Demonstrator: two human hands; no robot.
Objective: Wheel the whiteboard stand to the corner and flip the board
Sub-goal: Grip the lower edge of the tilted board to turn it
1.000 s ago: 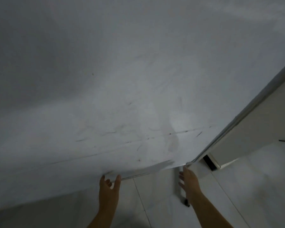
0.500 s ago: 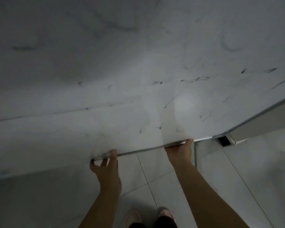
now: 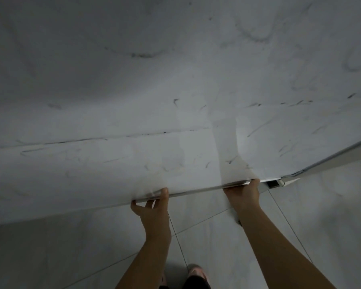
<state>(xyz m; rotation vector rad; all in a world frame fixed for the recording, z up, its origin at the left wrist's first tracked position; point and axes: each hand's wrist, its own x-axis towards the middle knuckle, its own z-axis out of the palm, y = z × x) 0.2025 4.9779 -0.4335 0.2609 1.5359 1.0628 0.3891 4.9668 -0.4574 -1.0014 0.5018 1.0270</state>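
The whiteboard (image 3: 175, 90) fills most of the view, tilted over me, its white face smudged with faint marker traces. Its metal bottom edge runs from lower left to a corner at the right (image 3: 283, 180). My left hand (image 3: 154, 207) grips that edge from below, thumb on the board face. My right hand (image 3: 244, 192) holds the same edge near the corner, fingers curled under it. The stand's legs and wheels are hidden.
Pale floor tiles (image 3: 217, 236) with thin grout lines lie below the board. My shoes (image 3: 196, 272) show at the bottom centre. A white wall base (image 3: 342, 159) runs along the right behind the board's corner.
Both hands went from just touching the bottom edge to gripping it. The board's lower edge has swung up and toward me, and more of its face shows overhead.
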